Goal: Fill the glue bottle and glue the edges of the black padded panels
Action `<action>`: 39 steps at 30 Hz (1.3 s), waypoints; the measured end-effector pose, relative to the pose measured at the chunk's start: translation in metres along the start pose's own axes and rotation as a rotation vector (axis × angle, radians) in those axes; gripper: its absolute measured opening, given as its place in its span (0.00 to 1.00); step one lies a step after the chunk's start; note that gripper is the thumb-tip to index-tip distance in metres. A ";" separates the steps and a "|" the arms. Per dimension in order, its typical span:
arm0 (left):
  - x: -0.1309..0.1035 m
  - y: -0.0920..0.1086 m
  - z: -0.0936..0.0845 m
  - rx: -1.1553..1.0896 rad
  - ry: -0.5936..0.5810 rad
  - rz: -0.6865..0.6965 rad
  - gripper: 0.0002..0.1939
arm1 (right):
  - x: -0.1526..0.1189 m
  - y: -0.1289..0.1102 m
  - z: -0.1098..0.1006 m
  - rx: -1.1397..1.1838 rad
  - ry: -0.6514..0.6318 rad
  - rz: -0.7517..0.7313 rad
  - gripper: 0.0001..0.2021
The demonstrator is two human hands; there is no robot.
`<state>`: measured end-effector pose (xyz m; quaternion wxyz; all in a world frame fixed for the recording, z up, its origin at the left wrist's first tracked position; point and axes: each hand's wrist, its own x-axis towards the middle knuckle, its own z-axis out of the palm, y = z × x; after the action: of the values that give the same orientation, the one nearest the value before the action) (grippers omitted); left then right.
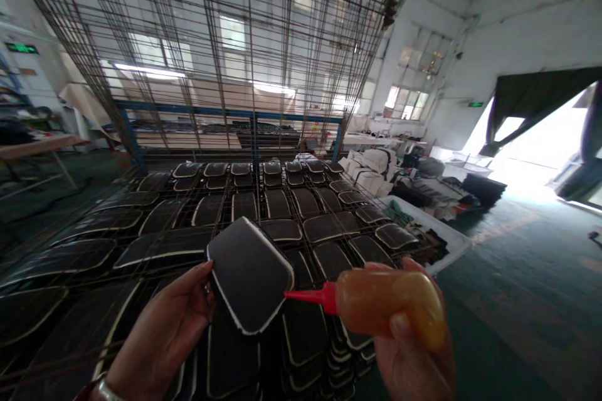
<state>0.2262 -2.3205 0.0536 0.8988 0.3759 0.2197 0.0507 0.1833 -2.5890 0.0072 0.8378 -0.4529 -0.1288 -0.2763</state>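
Note:
Between thumb and fingers, my left hand (176, 313) grips a black panel (251, 276) by its left edge. The panel has rounded corners and a pale strip along part of its border, and it is held tilted above the rack. My right hand (414, 351) is wrapped round a squeeze bottle (385, 304) of amber liquid, lying almost level. Its red nozzle (310, 296) points left, with the tip at the panel's right edge; whether it touches I cannot tell. Beneath both hands lie many similar black panels (277, 203) in rows on wire racks.
A raised wire grid (254, 31) rises behind the rows, on a blue frame (256, 118). To the right stand a white plastic bin (451, 244) with cloth in it and white bundles (371, 166). A table (40, 145) is at far left.

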 end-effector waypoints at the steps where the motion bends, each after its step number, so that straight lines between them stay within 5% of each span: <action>1: -0.002 -0.001 0.001 -0.010 0.002 0.002 0.16 | -0.002 -0.002 0.003 0.001 0.023 0.024 0.32; 13: -0.010 -0.005 0.005 -0.020 0.004 0.044 0.15 | -0.024 0.003 0.012 -0.014 -0.013 0.079 0.36; 23: -0.011 -0.008 -0.010 -0.020 -0.048 0.073 0.13 | -0.006 -0.018 0.013 -0.079 0.062 -0.021 0.33; 29: -0.011 -0.008 0.004 -0.128 0.051 0.083 0.16 | -0.020 0.016 0.008 0.096 -0.013 0.228 0.35; 34: -0.002 -0.016 0.010 -0.195 0.030 0.128 0.15 | 0.024 0.017 -0.002 0.383 -0.101 0.601 0.16; 39: 0.010 -0.030 0.012 -0.196 -0.017 0.164 0.15 | 0.089 -0.035 0.005 0.453 0.208 0.311 0.19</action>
<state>0.2382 -2.3470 0.0368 0.9260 0.3034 0.1744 0.1420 0.2360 -2.6308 0.0759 0.9586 -0.2379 -0.0298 -0.1536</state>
